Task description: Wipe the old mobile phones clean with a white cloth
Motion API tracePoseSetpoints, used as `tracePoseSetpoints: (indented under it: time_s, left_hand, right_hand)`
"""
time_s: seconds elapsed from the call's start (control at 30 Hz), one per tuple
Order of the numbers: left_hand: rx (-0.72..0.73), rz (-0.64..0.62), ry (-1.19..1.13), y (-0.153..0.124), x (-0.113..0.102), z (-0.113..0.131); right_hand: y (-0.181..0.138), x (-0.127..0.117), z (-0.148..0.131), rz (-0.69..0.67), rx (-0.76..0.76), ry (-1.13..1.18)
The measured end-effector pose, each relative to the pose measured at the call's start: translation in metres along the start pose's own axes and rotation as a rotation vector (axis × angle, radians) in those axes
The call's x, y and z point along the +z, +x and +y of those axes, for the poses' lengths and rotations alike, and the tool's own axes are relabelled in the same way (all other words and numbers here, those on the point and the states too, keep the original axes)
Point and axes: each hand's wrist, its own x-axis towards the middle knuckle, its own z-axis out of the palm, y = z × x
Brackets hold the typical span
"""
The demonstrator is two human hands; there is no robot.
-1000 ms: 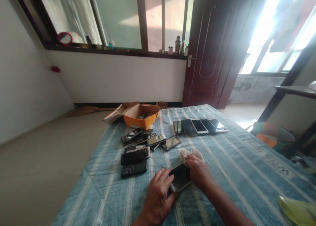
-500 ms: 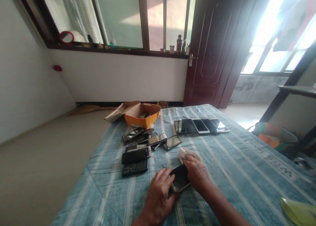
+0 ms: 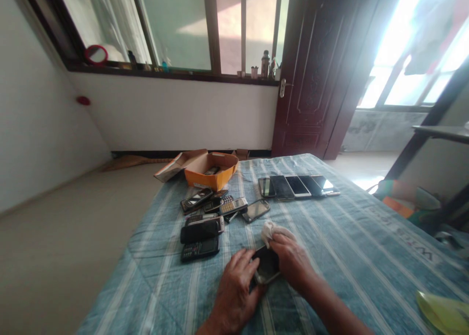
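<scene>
A dark-screened smartphone (image 3: 266, 269) lies on the blue striped cloth (image 3: 348, 247) near the front. My left hand (image 3: 234, 288) grips its left edge with curled fingers. My right hand (image 3: 291, 261) presses a crumpled white cloth (image 3: 268, 229) against the phone's far end; only a corner of the cloth shows beyond my fingers.
A heap of old keypad phones (image 3: 210, 213) lies to the left. A row of several smartphones (image 3: 296, 186) sits side by side further back. An orange cardboard box (image 3: 210, 171) stands at the far left corner. A yellow-green object (image 3: 441, 313) lies at the right front.
My right hand with the white cloth has slid leftward and nearer across the phone's screen. My left hand still holds the phone in place.
</scene>
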Motion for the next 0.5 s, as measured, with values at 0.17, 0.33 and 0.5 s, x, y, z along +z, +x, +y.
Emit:
tracePoseSetpoints:
  time_s: [0.17,0.33,0.5]
  left_hand:
    - [-0.039,-0.018,0.003,-0.001,0.001,-0.001]
    - [-0.056,-0.044,-0.008,0.000,-0.002,0.000]
    - [-0.058,-0.071,-0.019,0.002,-0.005,0.003]
  right_hand:
    - [-0.001,-0.013,0.025,0.025,0.150,-0.068]
    - [-0.017,-0.002,0.015,0.118,0.012,-0.025]
    - [-0.030,0.004,0.006,0.094,-0.119,0.042]
